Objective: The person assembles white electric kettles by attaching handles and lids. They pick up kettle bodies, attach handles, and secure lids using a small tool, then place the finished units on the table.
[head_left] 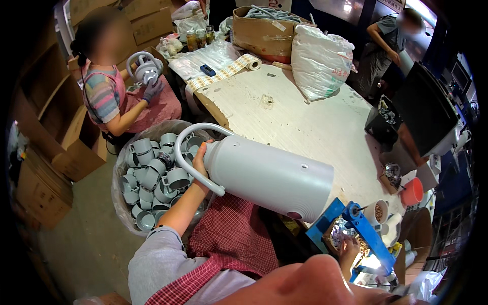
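Note:
A large light-grey thermos jug (272, 173) lies tilted across the middle, its ringed base toward the lower right. A curved loop handle (179, 147) sits at its left end. My left hand (199, 161) is closed round that narrower end, inside the loop; the jug hides most of its fingers. At the lower right, my right hand (348, 251) reaches into a bin of small shiny metal parts (338, 231) beside a blue metal fixture (373, 239). Its fingers are bent down among the parts; what they pinch is too small to make out.
Left of me stands a lined bin of grey cups (152, 180). Beyond it a gloved co-worker (119, 96) holds a grey handled part. The white table (295, 129) bears a white sack (320, 61) and a carton of grey handles (264, 33). A red cup (412, 191) stands right; another person is behind.

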`<state>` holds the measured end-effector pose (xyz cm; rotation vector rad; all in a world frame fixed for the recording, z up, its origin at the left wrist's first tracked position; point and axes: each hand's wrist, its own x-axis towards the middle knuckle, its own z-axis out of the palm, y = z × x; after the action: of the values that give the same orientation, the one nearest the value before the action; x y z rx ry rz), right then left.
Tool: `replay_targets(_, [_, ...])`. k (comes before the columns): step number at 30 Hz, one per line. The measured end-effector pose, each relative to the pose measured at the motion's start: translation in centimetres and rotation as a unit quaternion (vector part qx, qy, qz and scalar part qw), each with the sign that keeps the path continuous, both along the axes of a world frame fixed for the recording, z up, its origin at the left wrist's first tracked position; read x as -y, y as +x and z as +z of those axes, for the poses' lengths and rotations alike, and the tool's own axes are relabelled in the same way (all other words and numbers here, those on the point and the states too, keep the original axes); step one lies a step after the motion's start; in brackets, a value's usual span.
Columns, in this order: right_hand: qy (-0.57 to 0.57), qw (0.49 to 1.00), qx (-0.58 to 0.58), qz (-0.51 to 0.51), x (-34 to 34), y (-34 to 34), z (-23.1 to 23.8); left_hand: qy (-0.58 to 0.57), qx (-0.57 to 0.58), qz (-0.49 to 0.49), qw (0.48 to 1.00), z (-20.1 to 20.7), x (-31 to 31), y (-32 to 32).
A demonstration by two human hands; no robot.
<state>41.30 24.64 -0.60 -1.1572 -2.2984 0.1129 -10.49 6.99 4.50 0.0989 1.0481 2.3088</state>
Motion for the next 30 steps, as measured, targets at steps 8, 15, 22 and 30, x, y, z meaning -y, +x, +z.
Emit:
replay_targets(8, [-0.09, 0.985, -0.142, -0.04, 3.3, -0.9, 4.9, 0.01, 0.012, 0.012, 1.0, -1.0, 1.4, -0.7])
replay_targets(15, [-0.074, 0.984, -0.161, -0.031, 4.4, -1.8, 6.6, 0.022, 0.018, 0.03, 0.999, -2.5, 1.3, -1.5])
replay_targets(22, [-0.036, 0.984, -0.169, -0.034, 3.9, -2.3, 9.1, 0.022, 0.023, 0.027, 0.999, -2.0, 1.8, -1.4])
replay_targets(30, [0.076, 0.977, -0.199, -0.031, 1.8, -3.0, 12.5, 0.033, 0.034, 0.0, 0.999, -1.6, 1.4, -1.0])
